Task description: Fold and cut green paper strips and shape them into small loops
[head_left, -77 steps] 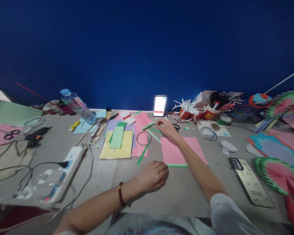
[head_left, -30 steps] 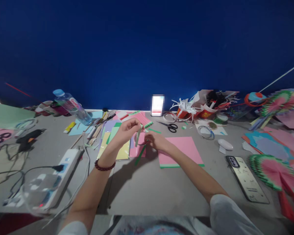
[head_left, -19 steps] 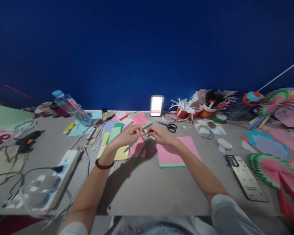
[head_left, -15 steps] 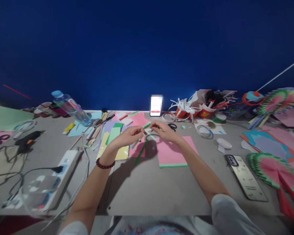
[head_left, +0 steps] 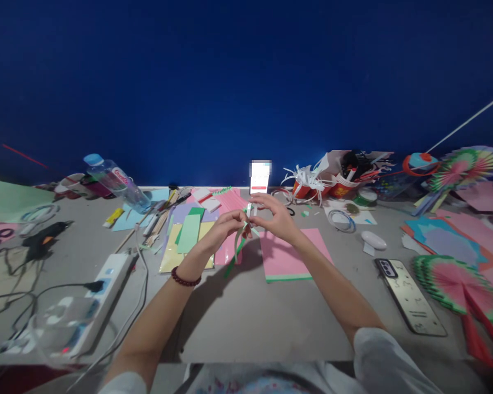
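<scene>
My left hand [head_left: 230, 225] is closed, its thumb and fingers pinching a pale green paper strip [head_left: 237, 245] that curves down below the fingertips. Close against it, my right hand [head_left: 278, 220] has its thumb and fingers curled around a small white, partly see-through band [head_left: 252, 209]; its exact kind is hard to make out. A darker green strip [head_left: 230, 268] runs down just under my left hand, and whether it hangs or lies on the table I cannot tell. Beneath my right wrist lies a stack of pink paper [head_left: 291, 254] with a green edge. Some fingertips are hidden.
Pale green cards [head_left: 189, 232] lie on a yellow packet [head_left: 170, 254] at left. A phone [head_left: 259, 178] stands by the wall; another phone [head_left: 411, 295] lies at right. A power strip [head_left: 107, 295] with cables, a bottle [head_left: 117, 180] and paper fans [head_left: 456, 284] flank the area.
My hands have come closer together, the left moving slightly right. The right fingers have lifted and now curl around the white band, which stands more upright. The camera view has shifted slightly.
</scene>
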Available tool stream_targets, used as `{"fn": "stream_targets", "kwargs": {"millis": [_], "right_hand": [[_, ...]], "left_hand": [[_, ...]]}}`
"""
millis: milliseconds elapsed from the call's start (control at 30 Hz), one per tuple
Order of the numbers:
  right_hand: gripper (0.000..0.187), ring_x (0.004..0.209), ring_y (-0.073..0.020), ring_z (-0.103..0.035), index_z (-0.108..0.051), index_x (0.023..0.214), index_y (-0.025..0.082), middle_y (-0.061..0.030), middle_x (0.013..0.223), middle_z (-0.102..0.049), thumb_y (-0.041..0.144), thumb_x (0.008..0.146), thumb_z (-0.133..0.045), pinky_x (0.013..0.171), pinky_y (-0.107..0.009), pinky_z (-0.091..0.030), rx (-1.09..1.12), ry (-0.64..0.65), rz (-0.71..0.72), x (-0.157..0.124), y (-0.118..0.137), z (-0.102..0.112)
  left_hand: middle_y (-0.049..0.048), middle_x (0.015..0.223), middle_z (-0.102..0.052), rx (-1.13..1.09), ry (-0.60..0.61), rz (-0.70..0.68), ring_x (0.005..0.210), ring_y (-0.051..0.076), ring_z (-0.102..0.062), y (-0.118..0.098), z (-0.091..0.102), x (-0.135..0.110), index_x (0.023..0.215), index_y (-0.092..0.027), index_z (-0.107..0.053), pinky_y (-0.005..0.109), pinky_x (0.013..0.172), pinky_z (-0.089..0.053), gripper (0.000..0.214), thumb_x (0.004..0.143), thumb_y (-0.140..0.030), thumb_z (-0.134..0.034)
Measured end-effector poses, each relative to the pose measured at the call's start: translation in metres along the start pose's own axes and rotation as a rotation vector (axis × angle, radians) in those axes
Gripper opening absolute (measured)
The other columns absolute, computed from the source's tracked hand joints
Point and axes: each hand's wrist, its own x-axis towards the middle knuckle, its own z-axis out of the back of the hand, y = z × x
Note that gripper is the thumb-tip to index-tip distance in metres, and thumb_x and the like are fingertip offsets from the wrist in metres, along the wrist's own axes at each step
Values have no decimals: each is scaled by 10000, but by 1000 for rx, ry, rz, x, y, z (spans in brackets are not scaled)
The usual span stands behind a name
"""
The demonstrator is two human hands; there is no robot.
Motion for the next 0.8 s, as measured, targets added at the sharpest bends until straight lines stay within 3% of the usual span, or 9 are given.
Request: {"fn": "stream_targets", "kwargs": {"millis": [200,500,667,800], "right_hand": [[247,1173,-240,-546,-676,1065,284,-62,1221,-616,222,828,-648,1028,-477,-415,-164,-32,106,-3,8,0],[237,1183,-229,-530,-646,1099,287,-72,1218,-583,231,878,-584,1017,-441,-435,-136,-83,185,-4,8,-8],[410,1011,-202,-591,-555,1219,267,-83,1214,-574,259,818,-638,856,-369,-514,5,-146,-26,-5,5,-15],[257,792,-167,-621,-619,949,198,-38,903,-653,335,745,-694,762,-340,-520,222,-143,-273,-5,0,-23]], "left_hand": [[19,696,-620,7,-29,-24,731,192,-660,0,-3,-1,717,-174,-552,327,751,-479,84,758,-230,-599],[4,660,-607,-190,-142,-19,718,203,-674,8,-7,5,729,-183,-519,359,761,-513,181,740,-302,-656],[6,677,-614,-177,-180,-25,712,192,-664,11,-8,7,734,-188,-512,364,770,-523,207,742,-336,-656],[-8,712,-601,-192,-226,-48,718,166,-647,11,-8,7,733,-189,-509,342,769,-531,209,728,-324,-669]]}}
